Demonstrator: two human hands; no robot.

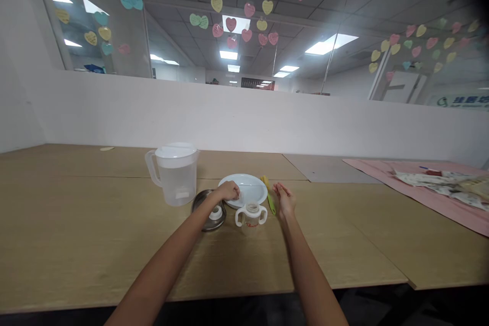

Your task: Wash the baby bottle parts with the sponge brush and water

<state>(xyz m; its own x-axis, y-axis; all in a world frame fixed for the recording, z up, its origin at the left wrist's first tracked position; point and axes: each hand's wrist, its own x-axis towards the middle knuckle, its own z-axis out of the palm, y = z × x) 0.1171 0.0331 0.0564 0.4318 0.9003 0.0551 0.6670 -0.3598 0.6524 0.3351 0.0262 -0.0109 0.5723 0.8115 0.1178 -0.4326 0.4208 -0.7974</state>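
In the head view, the bottle (252,220) stands upright between the two grips, a little nearer the wearer; a hand swinging inward could clip it and tip it. The left forearm (173,252) crosses the tray (196,205), so sinking lower might drag it or shift the white ring (216,213) inside. The left grip (229,191) has its fingers curled together over the plate (262,187); whether they pinch anything, I cannot tell. The right grip (284,200), half closed, is just right of the brush (271,205), its contents, if any, unclear; the jug (178,181) stands left of the left grip
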